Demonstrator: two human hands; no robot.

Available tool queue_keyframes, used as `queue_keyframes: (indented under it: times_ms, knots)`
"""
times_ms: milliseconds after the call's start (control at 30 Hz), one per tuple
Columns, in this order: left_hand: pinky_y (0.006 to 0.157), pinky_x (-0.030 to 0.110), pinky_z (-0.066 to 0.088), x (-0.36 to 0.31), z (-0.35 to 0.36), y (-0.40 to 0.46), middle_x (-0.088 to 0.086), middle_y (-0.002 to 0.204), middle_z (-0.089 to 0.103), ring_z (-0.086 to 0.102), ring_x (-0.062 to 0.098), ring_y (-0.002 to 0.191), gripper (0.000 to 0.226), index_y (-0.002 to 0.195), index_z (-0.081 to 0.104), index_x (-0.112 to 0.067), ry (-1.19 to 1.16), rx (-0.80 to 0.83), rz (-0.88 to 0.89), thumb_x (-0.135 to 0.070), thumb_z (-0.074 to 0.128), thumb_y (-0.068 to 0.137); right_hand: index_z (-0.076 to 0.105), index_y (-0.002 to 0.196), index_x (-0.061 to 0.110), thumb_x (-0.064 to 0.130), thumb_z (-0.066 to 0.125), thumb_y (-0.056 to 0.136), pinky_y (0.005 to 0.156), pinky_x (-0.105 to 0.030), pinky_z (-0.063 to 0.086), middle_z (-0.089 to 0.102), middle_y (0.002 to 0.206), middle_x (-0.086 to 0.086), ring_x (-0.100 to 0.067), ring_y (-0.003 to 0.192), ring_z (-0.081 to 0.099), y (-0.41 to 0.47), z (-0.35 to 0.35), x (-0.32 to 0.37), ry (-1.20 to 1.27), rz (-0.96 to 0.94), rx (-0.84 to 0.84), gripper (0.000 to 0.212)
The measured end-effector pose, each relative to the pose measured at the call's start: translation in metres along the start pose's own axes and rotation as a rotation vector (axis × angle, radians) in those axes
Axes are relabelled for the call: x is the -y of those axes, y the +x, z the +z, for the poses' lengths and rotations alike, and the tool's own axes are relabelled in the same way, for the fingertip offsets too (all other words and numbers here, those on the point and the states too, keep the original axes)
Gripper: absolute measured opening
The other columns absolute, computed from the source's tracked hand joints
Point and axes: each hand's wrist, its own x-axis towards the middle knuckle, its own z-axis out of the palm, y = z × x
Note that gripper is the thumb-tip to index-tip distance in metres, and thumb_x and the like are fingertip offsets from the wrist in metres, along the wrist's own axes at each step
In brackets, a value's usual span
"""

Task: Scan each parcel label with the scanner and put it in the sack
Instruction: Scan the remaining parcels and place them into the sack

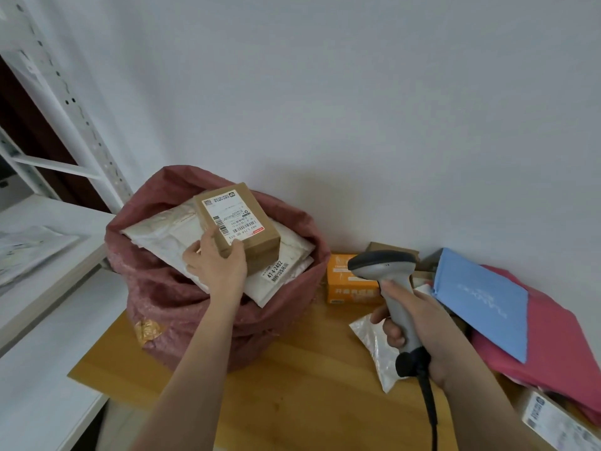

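Wooden bench (292, 395) set against a plain white wall (357, 92), with white metal shelving (65, 102) at the far left. A dark red sack (156, 297) stands open on the left part of the bench, filled to its mouth with white padded mailers (162, 236); one mailer shows a printed label near the sack's right rim. At the right edge of the bench lies a pile of unsorted parcels: a pink-red mailer (553, 346) beneath a blue envelope (481, 301), an orange carton (348, 284) further back beside the sack, a small clear plastic pouch (374, 349) flat on the bench near the right hand, and a labelled box (553, 421) partly cut off at the near right corner. The brown cardboard parcel (257, 236), white shipping label (227, 213) facing up, rests on top of the mailers inside the sack mouth. Left hand (216, 265): fingers curled onto the near end of this parcel, thumb against its left side, gripping it. Right hand (413, 323): fingers wrapped closed round the handle of the grey scanner (383, 265), held upright above the bench to the right of the sack, its dark head turned left and its black cable (429, 408) trailing toward the near edge
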Motion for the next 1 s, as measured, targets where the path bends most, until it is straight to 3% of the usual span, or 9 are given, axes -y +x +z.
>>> queue_keyframes:
  times_ms: [267, 400, 500, 567, 700, 800, 900, 1000]
  knots:
    - [0.108, 0.041, 0.037, -0.030, 0.027, -0.080, 0.004, 0.118, 0.034, 0.038, 0.028, 0.122, 0.020, 0.100, 0.060, -0.016, -0.036, 0.021, 0.161, -0.005, 0.058, 0.084, 0.058, 0.109, -0.003, 0.037, 0.063, 0.090, 0.034, -0.018, 0.036, 0.063, 0.057, -0.008, -0.009, 0.037, 0.044, -0.020, -0.056, 0.003, 0.034, -0.012, 0.009, 0.044]
    - [0.092, 0.019, 0.045, -0.040, 0.060, -0.143, 0.007, 0.116, 0.037, 0.049, 0.020, 0.101, 0.018, 0.100, 0.062, -0.013, -0.045, 0.153, 0.224, -0.002, 0.055, 0.087, 0.058, 0.111, 0.003, 0.040, 0.066, 0.087, 0.038, -0.022, 0.038, 0.068, 0.071, -0.013, -0.012, 0.041, 0.045, -0.033, -0.116, -0.001, 0.065, -0.046, -0.009, 0.046]
    - [0.079, 0.003, 0.039, -0.045, 0.096, -0.204, 0.012, 0.111, 0.046, 0.051, 0.004, 0.079, 0.018, 0.096, 0.064, -0.010, 0.012, 0.256, 0.318, 0.002, 0.057, 0.085, 0.059, 0.109, 0.003, 0.042, 0.067, 0.086, 0.038, -0.022, 0.038, 0.068, 0.072, -0.014, -0.012, 0.042, 0.046, -0.046, -0.177, -0.009, 0.082, -0.059, -0.045, 0.046]
    - [0.067, 0.000, 0.038, -0.043, 0.121, -0.250, 0.008, 0.107, 0.052, 0.051, 0.000, 0.075, 0.017, 0.095, 0.063, -0.013, 0.053, 0.399, 0.335, 0.000, 0.058, 0.086, 0.060, 0.110, 0.004, 0.041, 0.067, 0.087, 0.038, -0.023, 0.038, 0.068, 0.070, -0.013, -0.012, 0.042, 0.046, -0.056, -0.221, -0.015, 0.089, -0.061, -0.075, 0.044]
    - [0.060, 0.008, 0.040, -0.024, 0.173, -0.343, -0.006, 0.104, 0.058, 0.056, 0.006, 0.085, 0.017, 0.104, 0.061, -0.022, 0.195, 0.762, 0.257, -0.011, 0.059, 0.091, 0.059, 0.107, 0.000, 0.039, 0.064, 0.090, 0.037, -0.021, 0.035, 0.065, 0.063, -0.011, -0.011, 0.040, 0.043, -0.072, -0.301, -0.028, 0.100, 0.006, -0.121, 0.043]
    - [0.068, 0.010, 0.040, -0.001, 0.203, -0.407, -0.002, 0.116, 0.059, 0.053, 0.007, 0.092, 0.028, 0.118, 0.057, -0.019, 0.316, 0.982, 0.144, -0.019, 0.062, 0.091, 0.059, 0.102, -0.002, 0.041, 0.065, 0.088, 0.035, -0.021, 0.036, 0.060, 0.052, -0.006, -0.011, 0.037, 0.042, -0.080, -0.349, -0.043, 0.118, 0.103, -0.128, 0.045]
    - [0.074, 0.015, 0.043, 0.019, 0.218, -0.450, -0.003, 0.116, 0.053, 0.053, 0.010, 0.100, 0.040, 0.128, 0.045, -0.021, 0.384, 1.168, -0.078, -0.030, 0.062, 0.092, 0.062, 0.104, 0.003, 0.038, 0.066, 0.088, 0.038, -0.021, 0.038, 0.071, 0.066, -0.007, -0.011, 0.039, 0.045, -0.075, -0.383, -0.064, 0.097, 0.132, -0.191, 0.039]
    - [0.055, 0.006, 0.043, 0.038, 0.226, -0.473, -0.016, 0.093, 0.052, 0.055, 0.001, 0.081, 0.014, 0.100, 0.048, -0.029, 0.342, 1.183, -0.212, -0.026, 0.061, 0.094, 0.058, 0.106, 0.015, 0.036, 0.068, 0.087, 0.041, -0.023, 0.043, 0.072, 0.076, -0.007, -0.011, 0.042, 0.051, -0.061, -0.408, -0.094, 0.063, 0.124, -0.316, 0.029]
